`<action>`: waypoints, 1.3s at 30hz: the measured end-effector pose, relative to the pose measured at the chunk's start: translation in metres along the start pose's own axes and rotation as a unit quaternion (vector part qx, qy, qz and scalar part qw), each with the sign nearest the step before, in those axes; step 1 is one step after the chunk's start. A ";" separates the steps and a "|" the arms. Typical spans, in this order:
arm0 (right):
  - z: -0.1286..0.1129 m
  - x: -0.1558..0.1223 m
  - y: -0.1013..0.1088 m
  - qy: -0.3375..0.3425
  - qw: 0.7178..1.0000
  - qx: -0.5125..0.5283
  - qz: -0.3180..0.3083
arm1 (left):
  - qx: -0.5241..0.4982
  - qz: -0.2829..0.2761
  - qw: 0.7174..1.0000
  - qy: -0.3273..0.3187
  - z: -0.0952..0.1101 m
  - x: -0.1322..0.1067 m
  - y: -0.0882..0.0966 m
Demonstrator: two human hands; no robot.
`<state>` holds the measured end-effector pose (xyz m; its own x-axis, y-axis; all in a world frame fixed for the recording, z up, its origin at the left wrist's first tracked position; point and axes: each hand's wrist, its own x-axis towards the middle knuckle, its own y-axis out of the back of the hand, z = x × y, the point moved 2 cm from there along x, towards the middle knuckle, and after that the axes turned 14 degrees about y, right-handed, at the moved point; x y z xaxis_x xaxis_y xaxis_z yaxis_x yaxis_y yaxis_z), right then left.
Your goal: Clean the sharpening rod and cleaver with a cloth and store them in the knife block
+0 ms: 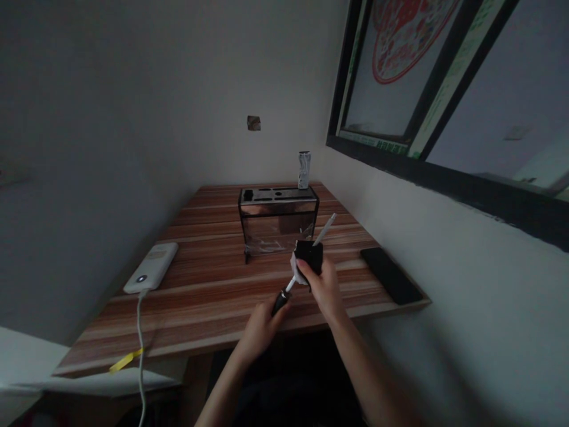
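In front of me, my left hand (262,326) is closed around the black handle (281,301) of a slim tool with a long, pale, narrow shaft (329,227). Whether that shaft is a knife blade or a sharpening rod I cannot tell. My right hand (326,284) grips a black cloth-like pad (310,254) with a whitish side, wrapped around the middle of the shaft. The shaft's end sticks out beyond the pad, up and to the right. Just behind the hands stands a knife block (278,194) with a slotted top and a see-through front.
A grey-white crumpled-looking upright piece (304,171) rises at the block's right end. On the wood-grain table (200,308) lie a white power bank (152,268) with a cable (140,332) at left and a black phone (391,276) at right. Walls border the table; a framed window (400,136) is at right.
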<state>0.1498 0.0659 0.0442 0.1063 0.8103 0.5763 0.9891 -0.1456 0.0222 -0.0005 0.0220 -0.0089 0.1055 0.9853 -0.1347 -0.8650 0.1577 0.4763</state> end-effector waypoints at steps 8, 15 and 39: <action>-0.001 -0.035 -0.018 -0.061 0.998 0.009 -0.030 | -0.016 -0.009 1.000 -0.002 -0.004 0.001 -0.001; 0.000 -0.033 -0.015 -0.049 0.999 0.003 -0.022 | -0.009 -0.013 1.000 -0.002 -0.004 0.002 -0.001; -0.007 0.011 0.021 0.007 0.999 -0.040 0.005 | 0.023 -0.012 1.000 0.005 0.005 -0.002 -0.001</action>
<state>0.1706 0.0680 0.0569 0.1136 0.8007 0.5881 0.9766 -0.1989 0.0822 0.0020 0.0198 -0.0049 0.1214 0.9804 -0.1551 -0.8384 0.1849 0.5127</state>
